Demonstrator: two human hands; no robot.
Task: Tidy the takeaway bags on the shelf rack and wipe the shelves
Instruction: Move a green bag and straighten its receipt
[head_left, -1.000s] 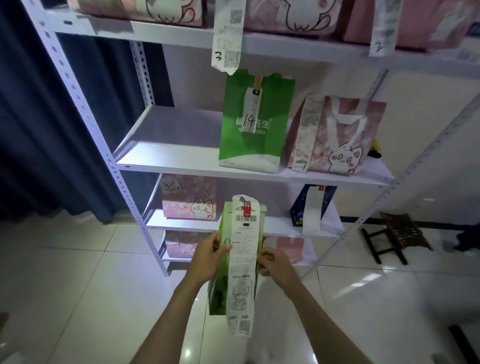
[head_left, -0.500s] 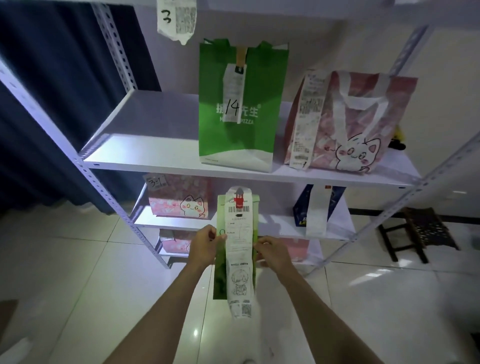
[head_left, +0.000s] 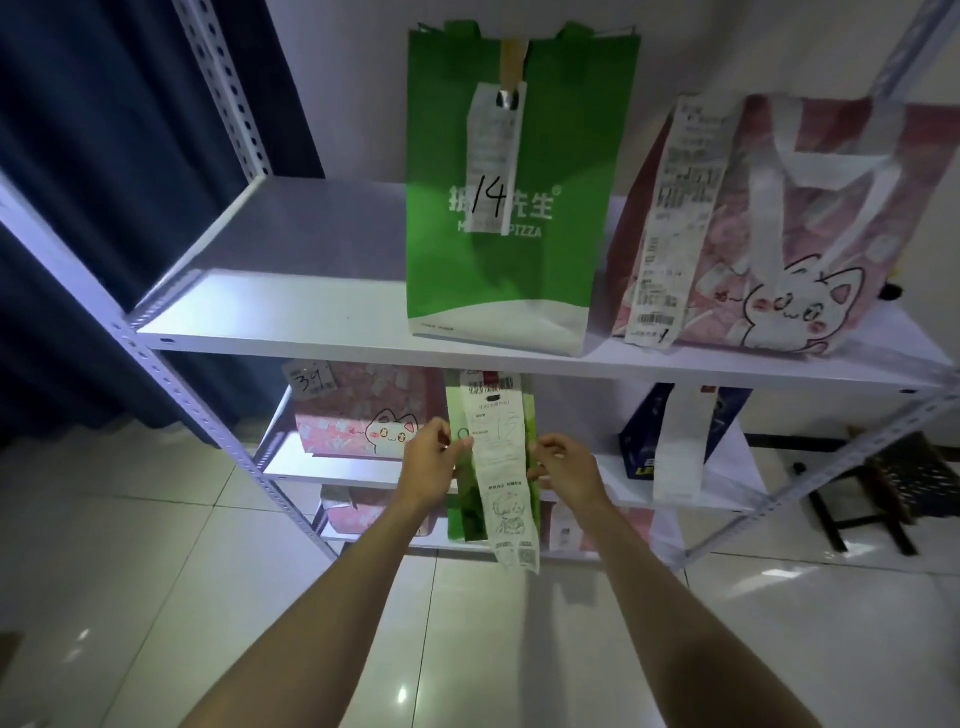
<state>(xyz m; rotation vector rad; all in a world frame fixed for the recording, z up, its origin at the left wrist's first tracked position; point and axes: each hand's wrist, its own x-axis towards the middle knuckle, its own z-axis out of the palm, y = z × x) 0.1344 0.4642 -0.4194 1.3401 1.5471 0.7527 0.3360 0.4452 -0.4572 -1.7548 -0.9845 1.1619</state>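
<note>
Rising since a moment ago, the small green bag (head_left: 470, 499), pinched by left hand (head_left: 428, 467) and right hand (head_left: 563, 467), nears the shelf (head_left: 311, 312), probably to stand beside bag 14 (head_left: 514, 192).

Matt white painted-metal shelf rack (head_left: 332, 332) w/ perforated uprights, green bag (head_left: 519, 130) smooth, slight sheen, thin paper receipt (head_left: 506, 467) crinkled, glossy floor tiles (head_left: 156, 571), dark cloth curtain (head_left: 78, 156)

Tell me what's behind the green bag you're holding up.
Behind the small green bag, held by the left hand and right hand, lower shelves show either side; anything directly behind it is covered.
</note>
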